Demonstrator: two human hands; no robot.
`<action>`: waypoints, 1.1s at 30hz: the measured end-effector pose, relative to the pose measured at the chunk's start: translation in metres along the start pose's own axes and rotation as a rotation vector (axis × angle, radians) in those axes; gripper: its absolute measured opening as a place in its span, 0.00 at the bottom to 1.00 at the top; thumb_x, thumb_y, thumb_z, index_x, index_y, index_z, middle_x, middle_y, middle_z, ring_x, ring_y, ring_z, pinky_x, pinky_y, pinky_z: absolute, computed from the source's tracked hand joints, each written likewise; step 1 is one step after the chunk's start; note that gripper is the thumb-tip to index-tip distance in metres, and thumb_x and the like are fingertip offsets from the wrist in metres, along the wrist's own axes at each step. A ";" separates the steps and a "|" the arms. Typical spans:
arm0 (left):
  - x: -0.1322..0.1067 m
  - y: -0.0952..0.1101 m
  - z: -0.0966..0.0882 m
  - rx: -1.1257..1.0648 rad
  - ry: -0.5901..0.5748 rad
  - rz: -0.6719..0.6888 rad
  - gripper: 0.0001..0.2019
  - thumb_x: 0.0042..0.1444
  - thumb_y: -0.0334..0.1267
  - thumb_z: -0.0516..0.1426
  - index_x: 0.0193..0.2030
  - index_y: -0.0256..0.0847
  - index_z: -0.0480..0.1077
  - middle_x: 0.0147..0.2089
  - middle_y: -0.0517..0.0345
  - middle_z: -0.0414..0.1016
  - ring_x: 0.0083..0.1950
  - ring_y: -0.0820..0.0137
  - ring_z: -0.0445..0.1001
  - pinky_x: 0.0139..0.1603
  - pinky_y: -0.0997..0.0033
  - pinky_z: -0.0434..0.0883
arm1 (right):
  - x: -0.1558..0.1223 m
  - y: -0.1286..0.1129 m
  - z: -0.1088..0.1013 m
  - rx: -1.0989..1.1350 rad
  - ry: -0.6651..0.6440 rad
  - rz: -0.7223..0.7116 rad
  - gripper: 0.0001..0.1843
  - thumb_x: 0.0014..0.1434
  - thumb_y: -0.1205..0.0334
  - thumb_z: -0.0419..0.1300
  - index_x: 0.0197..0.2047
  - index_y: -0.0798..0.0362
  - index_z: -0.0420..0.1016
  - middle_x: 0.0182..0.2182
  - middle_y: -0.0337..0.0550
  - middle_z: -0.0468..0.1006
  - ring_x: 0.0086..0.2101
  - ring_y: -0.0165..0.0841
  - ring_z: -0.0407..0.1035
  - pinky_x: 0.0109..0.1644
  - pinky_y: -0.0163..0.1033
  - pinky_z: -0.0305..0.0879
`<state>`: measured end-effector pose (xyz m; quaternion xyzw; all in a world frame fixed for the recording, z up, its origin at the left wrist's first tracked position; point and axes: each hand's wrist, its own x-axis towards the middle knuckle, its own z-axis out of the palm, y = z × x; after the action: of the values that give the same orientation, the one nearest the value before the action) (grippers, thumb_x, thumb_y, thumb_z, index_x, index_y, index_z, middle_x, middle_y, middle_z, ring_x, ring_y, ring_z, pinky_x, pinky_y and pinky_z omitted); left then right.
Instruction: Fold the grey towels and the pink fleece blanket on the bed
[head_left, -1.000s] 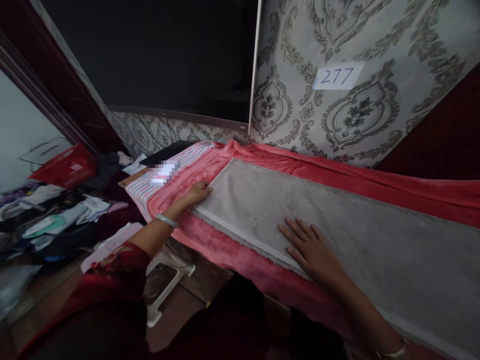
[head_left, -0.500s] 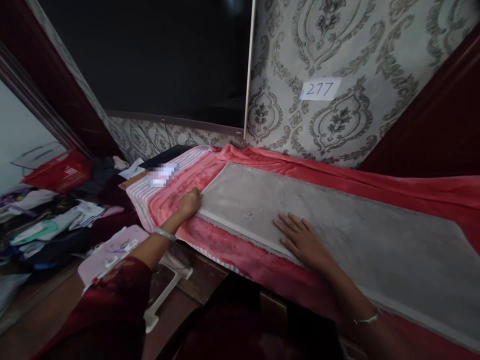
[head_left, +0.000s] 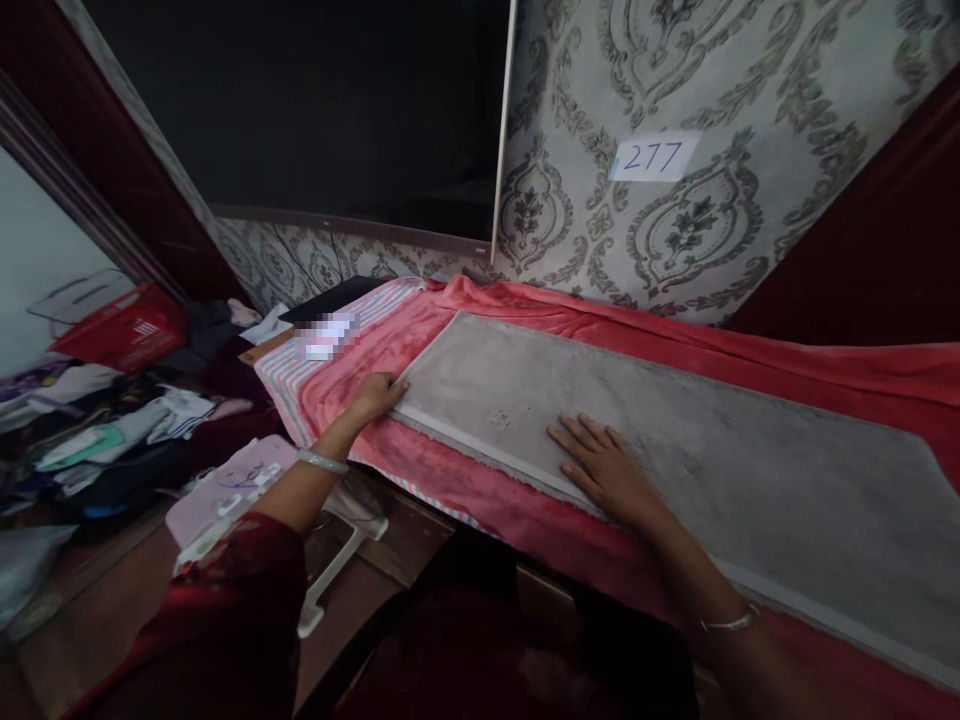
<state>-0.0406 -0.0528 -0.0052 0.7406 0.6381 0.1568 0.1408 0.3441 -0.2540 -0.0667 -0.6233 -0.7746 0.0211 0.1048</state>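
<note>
A long grey cloth (head_left: 675,440) lies flat on a pink-red fleece blanket (head_left: 465,490) that covers a table. My left hand (head_left: 375,395) rests at the cloth's near left corner, fingers curled onto its edge. My right hand (head_left: 604,468) lies flat on the cloth near its front edge, fingers spread. A pale bangle sits on my left wrist and a thin bracelet on my right.
A patterned wall with a paper note reading 277 (head_left: 654,157) rises behind the table, beside a dark screen (head_left: 322,110). A striped cloth (head_left: 300,375) lies at the table's left end. A red basket (head_left: 124,325), heaped clothes (head_left: 97,440) and a pink-topped stool (head_left: 240,480) stand at left.
My left hand has slid from the top of the corner to the cloth's left edge. My right hand has stayed flat in place; the view shifted slightly.
</note>
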 end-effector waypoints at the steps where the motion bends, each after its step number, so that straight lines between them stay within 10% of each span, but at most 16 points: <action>1: -0.001 -0.001 -0.002 -0.009 -0.005 -0.001 0.13 0.59 0.45 0.54 0.27 0.41 0.69 0.27 0.59 0.73 0.32 0.67 0.73 0.33 0.72 0.65 | 0.000 0.000 -0.001 0.004 -0.003 0.001 0.30 0.73 0.45 0.41 0.75 0.38 0.54 0.74 0.39 0.50 0.73 0.45 0.42 0.72 0.65 0.44; 20: -0.016 0.013 0.004 0.340 0.107 0.037 0.17 0.64 0.40 0.49 0.51 0.34 0.73 0.53 0.37 0.76 0.51 0.54 0.77 0.51 0.59 0.73 | 0.002 -0.006 -0.007 0.051 -0.018 0.013 0.30 0.73 0.45 0.44 0.75 0.38 0.54 0.75 0.39 0.50 0.73 0.45 0.41 0.73 0.64 0.42; 24: -0.013 0.042 0.010 0.438 0.251 0.286 0.23 0.66 0.38 0.47 0.62 0.29 0.68 0.66 0.33 0.68 0.68 0.49 0.66 0.66 0.49 0.65 | 0.003 -0.006 -0.007 0.067 -0.022 0.018 0.30 0.73 0.46 0.45 0.74 0.37 0.55 0.75 0.39 0.49 0.73 0.46 0.41 0.73 0.65 0.42; 28: 0.003 0.081 0.034 0.395 0.130 0.582 0.30 0.68 0.45 0.49 0.73 0.36 0.58 0.77 0.42 0.52 0.79 0.53 0.47 0.77 0.46 0.48 | 0.004 -0.007 -0.008 0.078 -0.020 0.016 0.29 0.73 0.46 0.46 0.75 0.35 0.54 0.75 0.38 0.49 0.73 0.45 0.41 0.73 0.65 0.42; 33: 0.021 0.090 0.060 0.351 -0.122 0.513 0.34 0.69 0.55 0.47 0.77 0.46 0.50 0.80 0.46 0.42 0.80 0.50 0.40 0.74 0.35 0.47 | 0.004 -0.009 -0.010 0.105 -0.053 0.017 0.30 0.73 0.46 0.45 0.75 0.36 0.52 0.75 0.38 0.48 0.73 0.45 0.39 0.74 0.65 0.39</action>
<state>0.0685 -0.0456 -0.0220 0.8984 0.4381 0.0299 0.0049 0.3364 -0.2527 -0.0553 -0.6229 -0.7695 0.0791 0.1167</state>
